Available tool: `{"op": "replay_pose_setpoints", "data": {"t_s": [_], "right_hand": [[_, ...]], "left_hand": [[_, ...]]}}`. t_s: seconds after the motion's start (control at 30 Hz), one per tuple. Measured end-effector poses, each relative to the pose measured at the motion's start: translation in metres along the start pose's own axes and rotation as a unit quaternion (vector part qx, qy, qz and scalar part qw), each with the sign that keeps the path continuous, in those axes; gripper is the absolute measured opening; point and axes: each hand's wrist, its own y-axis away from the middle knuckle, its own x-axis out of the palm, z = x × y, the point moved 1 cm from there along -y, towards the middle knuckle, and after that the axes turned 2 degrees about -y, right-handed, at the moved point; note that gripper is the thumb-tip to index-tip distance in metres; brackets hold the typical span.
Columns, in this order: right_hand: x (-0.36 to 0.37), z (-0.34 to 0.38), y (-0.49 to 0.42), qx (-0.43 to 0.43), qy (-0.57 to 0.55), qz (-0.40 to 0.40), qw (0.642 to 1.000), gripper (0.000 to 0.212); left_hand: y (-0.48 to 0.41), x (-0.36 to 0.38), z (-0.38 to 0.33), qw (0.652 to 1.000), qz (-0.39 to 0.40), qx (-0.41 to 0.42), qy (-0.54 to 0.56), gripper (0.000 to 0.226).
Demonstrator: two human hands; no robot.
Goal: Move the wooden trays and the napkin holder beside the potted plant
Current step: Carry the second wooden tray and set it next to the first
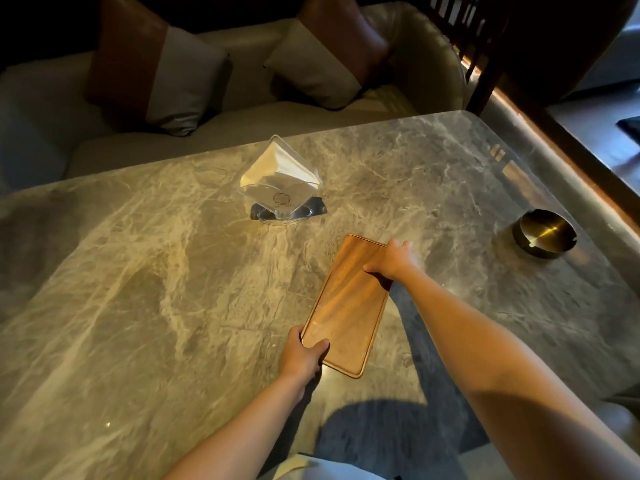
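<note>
Right now both hands grip one wooden tray (348, 306), which sits at a slant near the middle of the marble table (138, 271), its long axis running from the near left to the far right. The left hand (302, 355) clasps the tray's near left corner, thumb lying across the top face and the other fingers tucked under the edge, out of sight. That forearm comes up from the bottom of the view, fairly straight. The right hand (394, 259) reaches further out, arm stretched long from the lower right, and pinches the far right edge of the tray with the thumb on top and the fingers curled over the rim. Whether the tray is resting on the table or just lifted, I cannot tell. Beyond it, well apart, stands a clear napkin holder (280, 183) filled with white napkins. A dark round ashtray (543, 233) sits near the table's right edge.
</note>
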Motion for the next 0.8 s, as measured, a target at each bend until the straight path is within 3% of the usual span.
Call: {"op": "replay_pose_setpoints", "data": {"t_s": [0.2,0.6,0.8], "right_hand": [[0.026,0.048,0.021,-0.024,-0.052,-0.011,0.998,0.084],[0.107,0.226,0.082,-0.169,0.042,0.015,0.985,0.081],[0.168,0.328,0.121,-0.203,0.045,0.058,0.976,0.081]], "left_hand": [[0.008,-0.055,0.003,0.997,-0.033,0.002,0.066,0.053],[0.001,-0.225,0.056,0.986,-0.147,0.041,0.073,0.064],[0.0,-0.316,0.094,0.973,-0.216,0.034,0.074,0.067]]}}
